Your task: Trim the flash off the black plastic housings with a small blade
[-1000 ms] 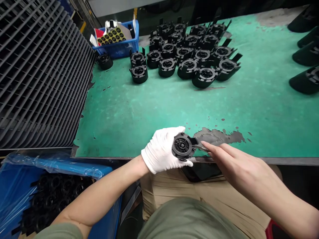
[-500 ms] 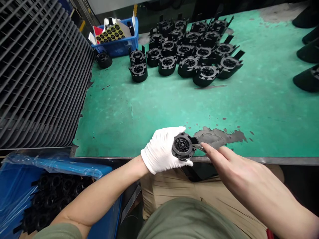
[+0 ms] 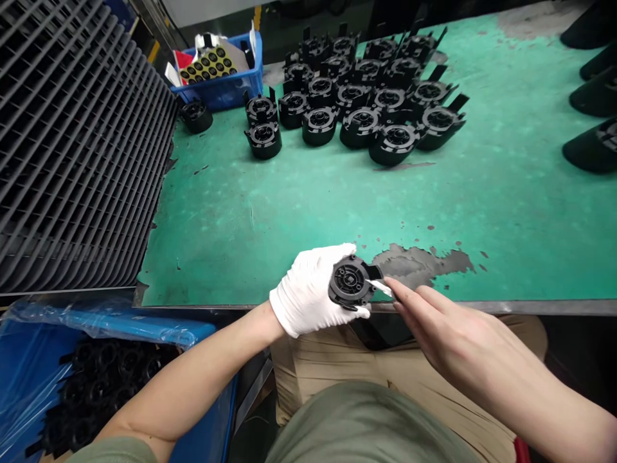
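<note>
My left hand (image 3: 308,292), in a white glove, grips a round black plastic part (image 3: 349,280) from its left side, just above the table's front edge. Its ringed face is turned up, and a flat tab sticks out to the right. My bare right hand (image 3: 450,328) is closed on a small knife (image 3: 382,287) with a shiny, pointed blade. The blade's tip lies at the right rim of the part; whether it touches cannot be made out. Most of the knife's handle is hidden by my fingers.
Several black cylindrical assemblies (image 3: 359,128) stand at the back of the green table (image 3: 216,225). A blue bin (image 3: 216,93) with label sheets is behind left. Grey racks (image 3: 72,161) line the left. More black parts fill a blue crate (image 3: 144,328) below. Dark cones (image 3: 595,151) stand right.
The blade has turned slightly in my right hand and now catches the light. The view has shifted a little; the left hand keeps the same hold on the part.
</note>
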`<state>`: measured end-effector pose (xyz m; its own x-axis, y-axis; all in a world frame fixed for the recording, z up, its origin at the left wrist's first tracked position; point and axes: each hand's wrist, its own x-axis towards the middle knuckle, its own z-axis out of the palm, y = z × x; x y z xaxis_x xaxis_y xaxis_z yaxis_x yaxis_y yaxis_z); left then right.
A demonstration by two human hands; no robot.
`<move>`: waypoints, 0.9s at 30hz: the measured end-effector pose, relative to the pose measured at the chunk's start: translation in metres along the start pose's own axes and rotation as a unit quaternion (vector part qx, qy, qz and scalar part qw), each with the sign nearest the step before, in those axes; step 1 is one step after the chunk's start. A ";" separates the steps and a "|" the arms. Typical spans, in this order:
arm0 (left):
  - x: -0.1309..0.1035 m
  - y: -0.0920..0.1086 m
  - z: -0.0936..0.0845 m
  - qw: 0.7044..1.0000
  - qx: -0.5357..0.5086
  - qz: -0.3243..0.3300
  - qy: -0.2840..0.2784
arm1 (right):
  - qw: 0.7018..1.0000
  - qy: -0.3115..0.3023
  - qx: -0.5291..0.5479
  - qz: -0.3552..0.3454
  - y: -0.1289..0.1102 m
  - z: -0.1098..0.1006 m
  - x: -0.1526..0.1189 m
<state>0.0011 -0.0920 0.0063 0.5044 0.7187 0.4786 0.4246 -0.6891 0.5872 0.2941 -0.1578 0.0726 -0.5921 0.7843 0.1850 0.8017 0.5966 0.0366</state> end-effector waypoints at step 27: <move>0.001 0.001 -0.004 0.999 0.001 -0.027 -0.026 | 0.996 -0.024 -0.051 -0.069 0.012 -0.018 0.011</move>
<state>-0.0011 -0.0912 0.0100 0.5185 0.7494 0.4118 0.4535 -0.6493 0.6106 0.2984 -0.1454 0.0928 -0.6980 0.7052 0.1250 0.7157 0.6805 0.1575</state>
